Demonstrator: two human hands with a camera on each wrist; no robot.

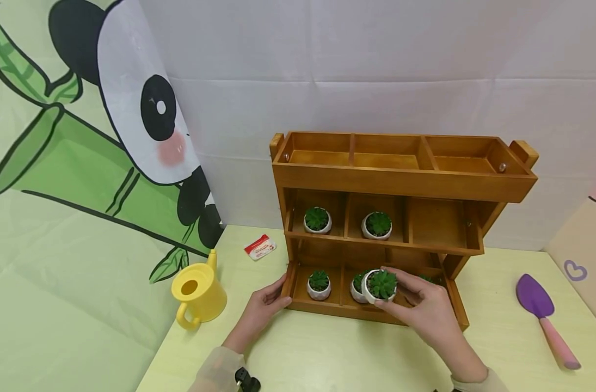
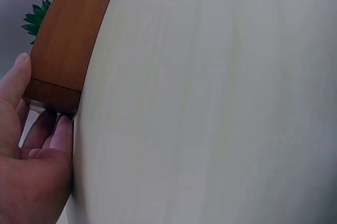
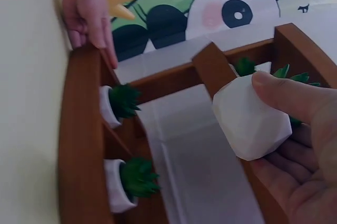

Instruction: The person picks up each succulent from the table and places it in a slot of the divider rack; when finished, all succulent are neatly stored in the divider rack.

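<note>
My right hand (image 1: 430, 302) pinches a potted succulent (image 1: 382, 285) between thumb and fingers, in front of the bottom tier of a brown wooden shelf (image 1: 405, 182). Its white faceted pot (image 3: 253, 119) fills the middle of the right wrist view. My left hand (image 1: 262, 309) grips the shelf's lower left corner (image 2: 55, 92), thumb on one face and fingers bent around the end. Partly behind the held pot, another succulent (image 1: 358, 287) stands in the bottom middle compartment. One more succulent (image 1: 319, 285) is in the bottom left one. Some green leaves (image 1: 426, 279) show behind my right hand.
Two potted succulents stand on the middle tier, one at left (image 1: 317, 220) and one in the centre (image 1: 377, 225). A yellow watering can (image 1: 200, 291) and a red-and-white packet (image 1: 260, 247) lie to the left. At right is a purple trowel (image 1: 535, 296) with a pink handle.
</note>
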